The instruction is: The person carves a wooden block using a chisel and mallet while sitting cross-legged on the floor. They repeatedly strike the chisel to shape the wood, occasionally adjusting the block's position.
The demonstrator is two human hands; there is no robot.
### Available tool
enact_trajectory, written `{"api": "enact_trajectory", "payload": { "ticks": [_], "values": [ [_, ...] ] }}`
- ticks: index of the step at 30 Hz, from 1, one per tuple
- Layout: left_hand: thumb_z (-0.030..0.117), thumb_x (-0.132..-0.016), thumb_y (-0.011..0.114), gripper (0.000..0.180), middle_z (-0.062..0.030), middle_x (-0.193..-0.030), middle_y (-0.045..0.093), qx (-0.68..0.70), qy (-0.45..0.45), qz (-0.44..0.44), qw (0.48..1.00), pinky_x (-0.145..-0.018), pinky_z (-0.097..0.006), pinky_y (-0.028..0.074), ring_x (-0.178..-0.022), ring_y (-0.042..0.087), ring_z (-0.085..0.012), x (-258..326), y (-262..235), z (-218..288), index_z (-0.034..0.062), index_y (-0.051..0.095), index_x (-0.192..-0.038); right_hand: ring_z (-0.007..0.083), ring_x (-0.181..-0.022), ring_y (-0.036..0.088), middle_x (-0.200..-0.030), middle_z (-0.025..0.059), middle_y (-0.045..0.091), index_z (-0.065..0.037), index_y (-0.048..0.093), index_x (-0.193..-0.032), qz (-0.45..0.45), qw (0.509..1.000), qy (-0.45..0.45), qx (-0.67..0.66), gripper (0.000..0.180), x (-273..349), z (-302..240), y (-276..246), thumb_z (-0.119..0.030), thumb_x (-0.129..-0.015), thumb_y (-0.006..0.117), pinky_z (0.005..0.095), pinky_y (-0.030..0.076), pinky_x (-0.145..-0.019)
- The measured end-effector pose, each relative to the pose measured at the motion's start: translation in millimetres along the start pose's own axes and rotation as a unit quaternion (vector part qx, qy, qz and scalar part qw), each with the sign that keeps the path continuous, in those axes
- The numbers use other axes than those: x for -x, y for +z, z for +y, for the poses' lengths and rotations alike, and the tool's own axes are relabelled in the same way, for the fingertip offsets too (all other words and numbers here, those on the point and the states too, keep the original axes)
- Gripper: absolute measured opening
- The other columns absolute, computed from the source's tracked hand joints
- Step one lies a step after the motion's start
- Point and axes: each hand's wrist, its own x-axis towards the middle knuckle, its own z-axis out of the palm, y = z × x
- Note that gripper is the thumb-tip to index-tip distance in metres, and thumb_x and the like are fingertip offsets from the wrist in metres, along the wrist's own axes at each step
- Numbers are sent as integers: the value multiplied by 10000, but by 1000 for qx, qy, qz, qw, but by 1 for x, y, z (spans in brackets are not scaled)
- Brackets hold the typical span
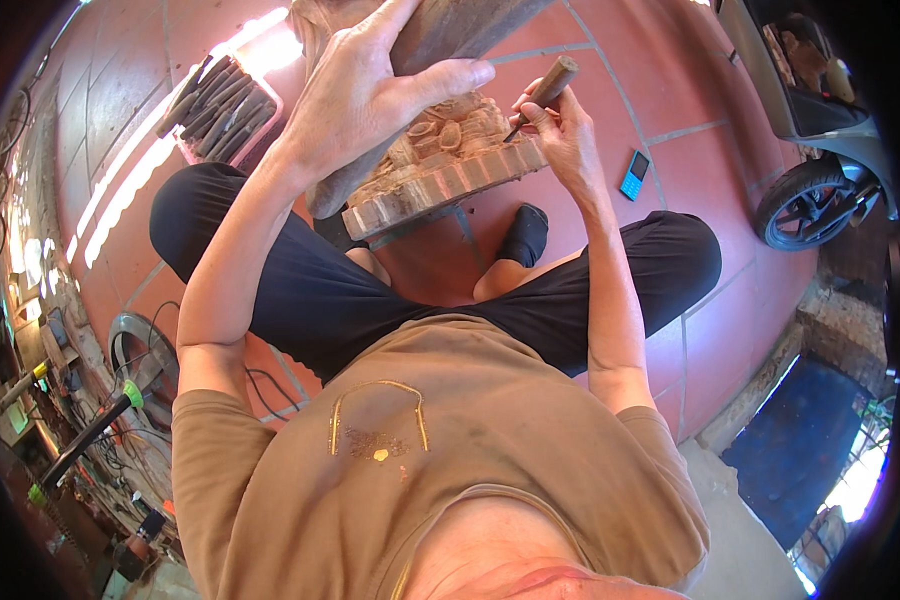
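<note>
A block of carved wood (440, 165) with raised relief and a notched lower edge is in front of my crossed legs. Smoother, darker wood (470, 30) rises beside it and runs out of view at the top. Across that darker wood rests my left hand (370, 90), thumb stretched away from the index finger; the other fingertips are hidden. My right hand (562, 135) closes round a carving chisel (552, 82), its wooden handle tilted up and its thin dark blade pointing down to the block's right side, near or touching the carving.
Many dark-handled tools (220, 110) fill a pinkish tray at the far left. A blue phone (633, 176) lies on the red tiles right of my right hand. Further right stands a motorbike wheel (810, 205). A fan-like round frame (140, 350) and cables are at the left.
</note>
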Motion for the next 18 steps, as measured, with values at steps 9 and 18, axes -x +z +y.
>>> {"api": "enact_trajectory", "payload": {
  "ticks": [9,18],
  "values": [
    [393,-876,762,557,-182,-940,691,7,3,3,1000,-788,-372,511,-829,629,-192,0,13,1,-48,576,-1161,399,-755,685,-812,232,671,-34,554,-1057,-26,974,-65,214,194,-4,10,3,-138,-942,670,461,521,-674],
    [173,-932,683,500,-31,-811,571,80,-199,-99,972,-533,-248,439,-603,537,-92,20,15,-2,-14,497,-1357,465,-866,672,-863,250,681,-53,542,-1141,-63,967,-35,245,270,11,-11,1,-104,-892,633,533,522,-730]
  ]
}}
